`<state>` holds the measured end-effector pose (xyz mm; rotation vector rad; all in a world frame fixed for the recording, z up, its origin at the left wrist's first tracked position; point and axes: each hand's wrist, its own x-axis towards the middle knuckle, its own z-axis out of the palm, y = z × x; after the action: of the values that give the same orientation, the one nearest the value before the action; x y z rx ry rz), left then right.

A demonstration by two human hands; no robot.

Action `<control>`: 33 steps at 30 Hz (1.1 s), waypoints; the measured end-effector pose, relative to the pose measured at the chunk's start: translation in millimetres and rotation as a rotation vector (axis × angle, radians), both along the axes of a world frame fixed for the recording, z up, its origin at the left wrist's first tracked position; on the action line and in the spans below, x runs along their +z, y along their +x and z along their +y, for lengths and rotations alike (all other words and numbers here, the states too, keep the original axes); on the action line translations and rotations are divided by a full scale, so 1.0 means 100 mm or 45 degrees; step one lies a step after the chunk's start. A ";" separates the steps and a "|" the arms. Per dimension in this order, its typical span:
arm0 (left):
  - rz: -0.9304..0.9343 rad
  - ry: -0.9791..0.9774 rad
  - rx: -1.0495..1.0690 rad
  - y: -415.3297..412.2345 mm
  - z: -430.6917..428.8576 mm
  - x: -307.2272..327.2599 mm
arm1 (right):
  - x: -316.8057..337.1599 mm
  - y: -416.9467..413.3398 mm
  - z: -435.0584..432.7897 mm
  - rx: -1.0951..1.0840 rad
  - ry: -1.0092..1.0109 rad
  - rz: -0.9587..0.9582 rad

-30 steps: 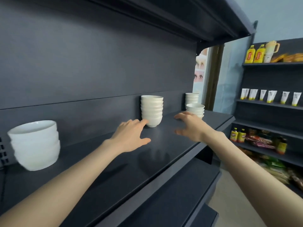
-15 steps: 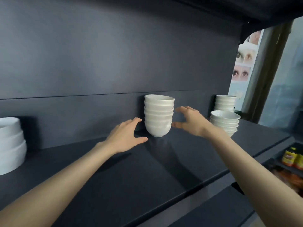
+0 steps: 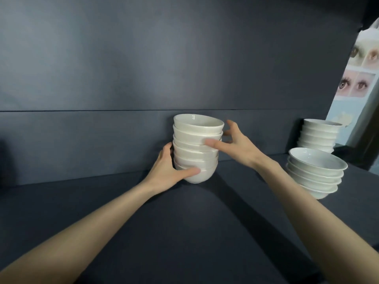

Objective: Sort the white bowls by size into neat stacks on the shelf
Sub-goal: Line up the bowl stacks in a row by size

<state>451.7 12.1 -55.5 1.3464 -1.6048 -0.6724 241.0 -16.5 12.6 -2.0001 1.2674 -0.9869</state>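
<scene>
A tall stack of small white bowls (image 3: 195, 140) stands near the back of the dark shelf (image 3: 184, 232), leaning slightly. My left hand (image 3: 166, 171) grips the bottom bowls from the left, thumb across the front. My right hand (image 3: 235, 144) holds the upper part of the stack from the right, thumb on the front and fingers behind. Two more white stacks stand to the right: wider bowls (image 3: 315, 173) in front and small bowls (image 3: 319, 134) behind.
The shelf's dark back panel (image 3: 123, 78) rises right behind the held stack. A poster with pictures of eyes (image 3: 359, 74) hangs beyond the shelf's right end. The front edge of the shelf runs along the lower right.
Both hands have moved forward and closed round the middle stack, the left low, the right high. The view has come closer; the large bowls at the left have left the frame.
</scene>
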 end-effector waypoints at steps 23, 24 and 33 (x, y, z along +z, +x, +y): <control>0.375 0.035 0.193 -0.43 -0.03 -0.05 | -0.25 0.04 -0.31 0.376 0.073 -0.456; 0.378 0.043 0.196 -0.43 -0.02 -0.05 | -0.25 0.03 -0.31 0.372 0.067 -0.456; 0.379 0.045 0.199 -0.41 -0.02 -0.07 | -0.26 0.02 -0.28 0.385 0.056 -0.465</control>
<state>411.1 10.2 -62.7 1.3132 -1.2435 -0.7687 242.8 -44.0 -13.0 -1.8045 0.7597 -1.0984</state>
